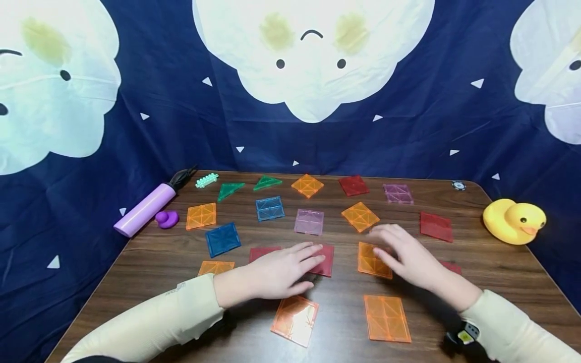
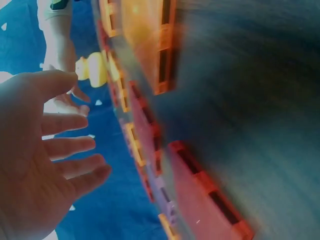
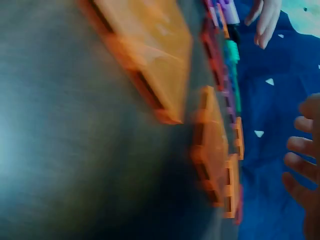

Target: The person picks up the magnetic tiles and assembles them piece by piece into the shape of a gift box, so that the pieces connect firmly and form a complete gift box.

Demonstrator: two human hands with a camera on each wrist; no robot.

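My left hand [image 1: 283,272] hovers with fingers stretched over two red square tiles [image 1: 324,262], partly covering them. In the left wrist view that hand [image 2: 45,145] holds nothing and stands apart from the tile edges. My right hand [image 1: 406,257] hangs with loosely bent fingers beside an orange square tile [image 1: 368,262], its thumb overlapping the tile in the head view. Nothing shows between the fingers of the right hand [image 3: 305,155] in the right wrist view. Nearer me lie a shiny orange tile [image 1: 296,320] and another orange tile [image 1: 387,318].
Farther back on the wooden table [image 1: 336,322] lie blue tiles [image 1: 223,239], purple tiles [image 1: 309,222], green triangles [image 1: 267,182] and more orange and red squares. A purple pump [image 1: 145,209] and small purple duck [image 1: 167,219] sit left; a yellow duck [image 1: 513,222] sits right.
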